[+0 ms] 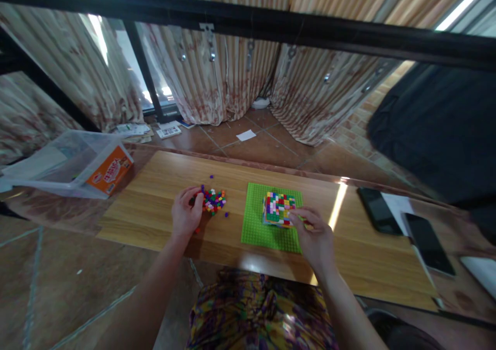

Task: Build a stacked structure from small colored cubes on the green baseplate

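A loose pile of tiny coloured toy bricks (pixel 214 202) lies on the wooden board. My left hand (pixel 187 211) is at the pile's left side, fingers curled and thumb drawn in, with a purple toy brick (pixel 202 188) at the fingertips. On a green studded baseplate (pixel 253 226) stands a block built of many-coloured toy bricks (pixel 278 208). My right hand (pixel 316 236) is closed at the block's right edge, its thumb and index finger against it. Small yellow-green toy bricks (pixel 309 226) show between its fingers; the fingertips partly hide the block's corner.
A clear plastic bin (pixel 62 158) with an orange label stands left of the wooden board (pixel 143 200). Two dark phones (pixel 380 210) lie at the right, near white paper. Single bricks are scattered around the pile. A black metal bar (pixel 248 21) crosses above, before striped curtains (pixel 232 81).
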### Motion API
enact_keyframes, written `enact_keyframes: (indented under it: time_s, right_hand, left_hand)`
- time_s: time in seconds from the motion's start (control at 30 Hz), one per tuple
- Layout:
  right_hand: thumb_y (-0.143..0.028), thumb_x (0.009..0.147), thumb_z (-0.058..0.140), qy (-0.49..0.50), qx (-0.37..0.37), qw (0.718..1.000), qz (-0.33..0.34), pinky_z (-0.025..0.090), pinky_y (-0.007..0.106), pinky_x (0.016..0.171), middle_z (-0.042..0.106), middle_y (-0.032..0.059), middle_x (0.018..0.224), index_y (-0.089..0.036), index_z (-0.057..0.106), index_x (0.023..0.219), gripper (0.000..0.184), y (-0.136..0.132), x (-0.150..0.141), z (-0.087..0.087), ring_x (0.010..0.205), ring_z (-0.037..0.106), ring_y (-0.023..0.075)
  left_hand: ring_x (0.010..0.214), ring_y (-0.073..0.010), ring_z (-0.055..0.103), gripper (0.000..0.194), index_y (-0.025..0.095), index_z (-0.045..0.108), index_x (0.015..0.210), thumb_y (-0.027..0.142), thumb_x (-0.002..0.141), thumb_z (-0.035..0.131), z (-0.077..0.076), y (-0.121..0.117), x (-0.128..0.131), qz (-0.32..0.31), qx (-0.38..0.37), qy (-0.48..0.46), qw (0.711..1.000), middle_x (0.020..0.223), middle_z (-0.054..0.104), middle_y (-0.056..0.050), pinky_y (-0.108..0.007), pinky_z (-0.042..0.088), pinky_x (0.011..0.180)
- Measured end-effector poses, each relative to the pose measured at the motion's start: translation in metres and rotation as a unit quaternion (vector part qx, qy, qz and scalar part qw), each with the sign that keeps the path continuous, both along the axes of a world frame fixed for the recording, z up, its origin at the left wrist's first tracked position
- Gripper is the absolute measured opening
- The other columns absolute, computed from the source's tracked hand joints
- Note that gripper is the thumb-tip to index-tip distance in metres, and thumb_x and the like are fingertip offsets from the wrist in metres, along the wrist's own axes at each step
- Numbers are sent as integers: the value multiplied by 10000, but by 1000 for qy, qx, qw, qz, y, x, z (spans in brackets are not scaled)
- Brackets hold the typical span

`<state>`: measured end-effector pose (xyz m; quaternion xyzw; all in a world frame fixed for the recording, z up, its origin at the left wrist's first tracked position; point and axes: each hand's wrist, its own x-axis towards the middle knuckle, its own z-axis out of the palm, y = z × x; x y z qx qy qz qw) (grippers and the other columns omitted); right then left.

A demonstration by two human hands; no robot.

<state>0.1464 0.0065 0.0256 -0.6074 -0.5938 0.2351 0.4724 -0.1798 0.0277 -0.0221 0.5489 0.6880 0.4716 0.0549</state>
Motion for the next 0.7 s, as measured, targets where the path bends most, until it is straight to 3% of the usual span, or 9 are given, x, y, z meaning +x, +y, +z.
enact_keyframes:
  time_s: [0.17, 0.4, 0.7]
  right_hand:
    - [-452, 852, 685, -27, 10, 1000, -11, 430, 479, 1005, 641, 69, 1174, -292, 792, 847, 192, 9, -7, -12, 1120, 565, 260]
    - [-435, 833, 702, -25, 11, 1000, -14, 383, 509, 1065, 616, 74, 1261, -294, 797, 838, 170, 13, -13, -20, 1236, 500, 280]
    - [-450, 644, 828, 190, -46, 980, -25, 444, 491, 1036, 671, 79, 1089, -235, 769, 800, 271, 25, -14, -42, 1241, 559, 291]
  left_hand:
    - [1039, -225, 668, 287, 180, 723, 962, 397, 876, 557, 0, 0, -1, -13, 3, 5, 1000, 1068, 728, -102, -392, 528, 986]
    - [1032, -226, 672, 281, 181, 721, 960, 399, 861, 574, -4, 2, -3, -10, -5, 2, 1000, 1073, 723, -100, -394, 531, 983]
    - [1051, -226, 670, 264, 186, 719, 960, 385, 858, 578, -1, 0, -1, -8, -8, 2, 1000, 1080, 726, -98, -390, 524, 996]
